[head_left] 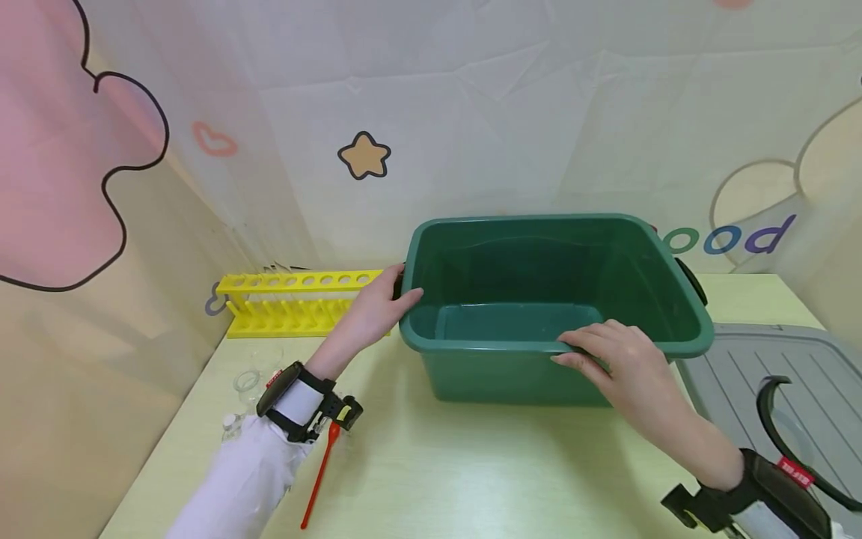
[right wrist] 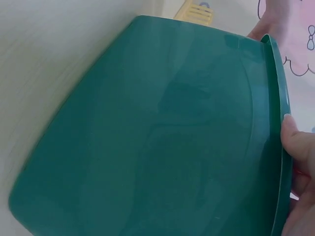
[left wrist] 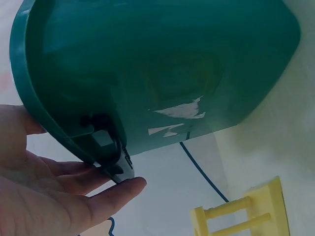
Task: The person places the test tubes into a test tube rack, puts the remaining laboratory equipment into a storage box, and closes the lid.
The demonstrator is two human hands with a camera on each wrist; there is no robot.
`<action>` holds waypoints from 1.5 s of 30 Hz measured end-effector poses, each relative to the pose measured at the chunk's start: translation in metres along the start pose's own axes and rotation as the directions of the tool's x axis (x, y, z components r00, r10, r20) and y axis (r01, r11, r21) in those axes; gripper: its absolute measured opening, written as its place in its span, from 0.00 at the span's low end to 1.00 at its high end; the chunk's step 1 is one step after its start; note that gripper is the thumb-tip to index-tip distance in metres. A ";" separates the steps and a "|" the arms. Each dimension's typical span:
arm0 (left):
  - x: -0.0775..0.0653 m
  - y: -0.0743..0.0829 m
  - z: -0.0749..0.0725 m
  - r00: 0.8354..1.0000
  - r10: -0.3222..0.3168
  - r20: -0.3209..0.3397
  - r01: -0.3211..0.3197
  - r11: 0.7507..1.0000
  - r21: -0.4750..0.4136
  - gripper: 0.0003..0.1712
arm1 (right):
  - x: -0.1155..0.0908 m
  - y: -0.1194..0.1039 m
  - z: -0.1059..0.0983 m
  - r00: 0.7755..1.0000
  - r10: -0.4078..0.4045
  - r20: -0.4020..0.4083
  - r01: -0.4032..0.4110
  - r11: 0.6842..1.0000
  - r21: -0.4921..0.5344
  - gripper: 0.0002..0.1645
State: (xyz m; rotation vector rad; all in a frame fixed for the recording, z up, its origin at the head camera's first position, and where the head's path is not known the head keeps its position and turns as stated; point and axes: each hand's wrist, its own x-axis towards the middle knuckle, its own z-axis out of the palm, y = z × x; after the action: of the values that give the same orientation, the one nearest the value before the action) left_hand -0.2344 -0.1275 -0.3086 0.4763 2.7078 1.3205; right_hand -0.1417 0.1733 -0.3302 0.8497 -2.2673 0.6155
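A green plastic tub (head_left: pixel 512 374) stands on the table, its open top facing up and nothing visible inside. At its left end, my left hand (head_left: pixel 377 311) holds the rim, thumb over the edge. In the left wrist view, fingers of that hand (left wrist: pixel 54 191) reach under the black handle (left wrist: pixel 115 152) on the tub's side. My right hand (head_left: pixel 622 359) pinches the front rim right of the middle, its thumb on the outer face. The right wrist view shows the thumb (right wrist: pixel 295 137) against the rim; the other fingers are partly hidden.
Left of the tub stands a yellow test tube rack (head_left: pixel 289 333). Near my left forearm lie clear glassware (head_left: pixel 247 380) and a red stick-like tool (head_left: pixel 319 479). A grey ridged board (head_left: pixel 734 374) and a curved black strap (head_left: pixel 768 412) are at the right. A printed curtain (head_left: pixel 471 135) hangs behind.
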 end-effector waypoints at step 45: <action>-0.047 -0.003 0.003 0.996 0.068 -0.060 -0.067 0.998 0.012 0.24 | -0.010 -0.033 -0.015 0.996 -0.089 0.005 0.087 0.988 0.127 0.23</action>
State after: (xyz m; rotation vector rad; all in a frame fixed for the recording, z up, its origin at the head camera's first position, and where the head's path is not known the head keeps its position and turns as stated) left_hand -0.1895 -0.1419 -0.3153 0.5424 2.7714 1.3608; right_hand -0.1064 0.1638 -0.3208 1.0115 -2.2058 0.7213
